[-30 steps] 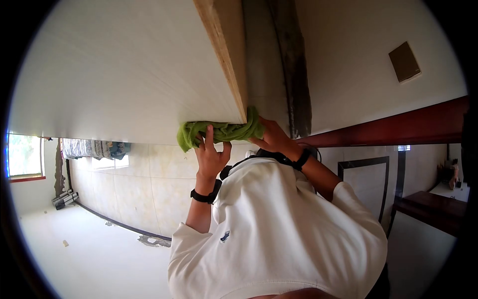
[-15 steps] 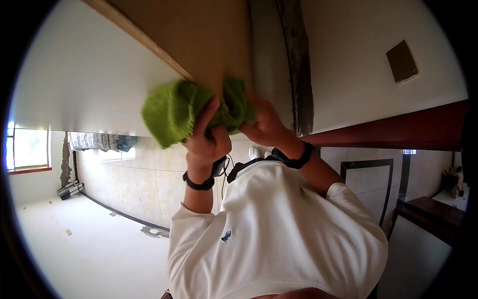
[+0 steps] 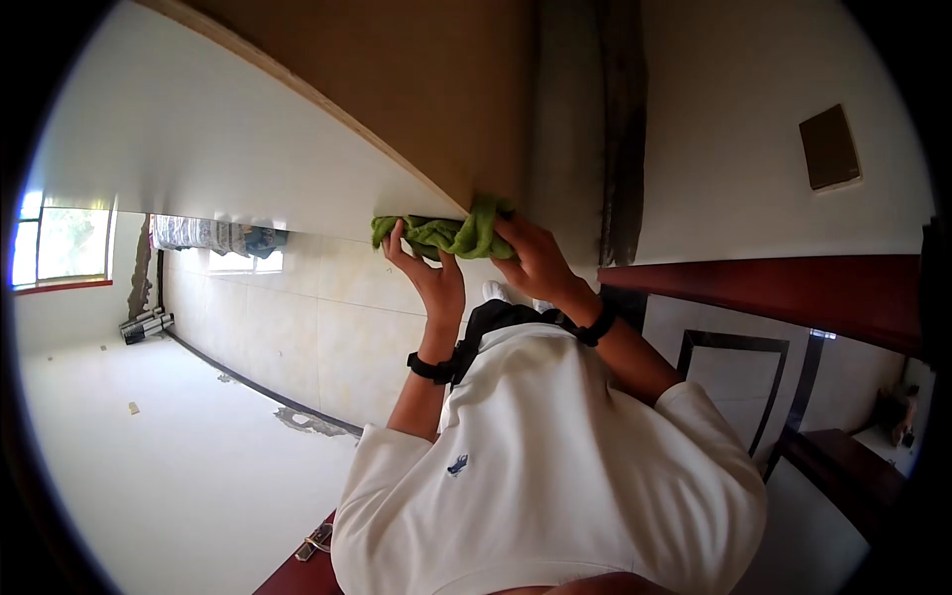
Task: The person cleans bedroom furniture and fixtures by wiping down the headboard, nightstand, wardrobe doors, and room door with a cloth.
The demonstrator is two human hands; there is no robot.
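Note:
A crumpled green cloth (image 3: 441, 236) lies along the lower corner of a large panel, with a white face (image 3: 238, 129) on the left and a brown face (image 3: 426, 79) on the right. My left hand (image 3: 431, 286) presses the cloth's left part against the white side, fingers curled on it. On the brown side, my right hand (image 3: 540, 260) grips the cloth's other end; some of its fingertips are hidden by fabric. The cloth bends around the panel's pale narrow edge (image 3: 337, 99) at its bottom tip.
A wall with a brown switch plate (image 3: 831, 147) rises at the right, beside a dark red door frame (image 3: 773, 297). Pale floor tiles (image 3: 278, 307) spread below. At the left are a window (image 3: 69, 243) and a patterned fabric (image 3: 213, 236). A metal latch (image 3: 314, 542) shows at the bottom.
The cloth was loosely bunched and blurred; now it is narrower and drawn around the panel's corner. My hands have shifted slightly right, and the camera view has turned a little.

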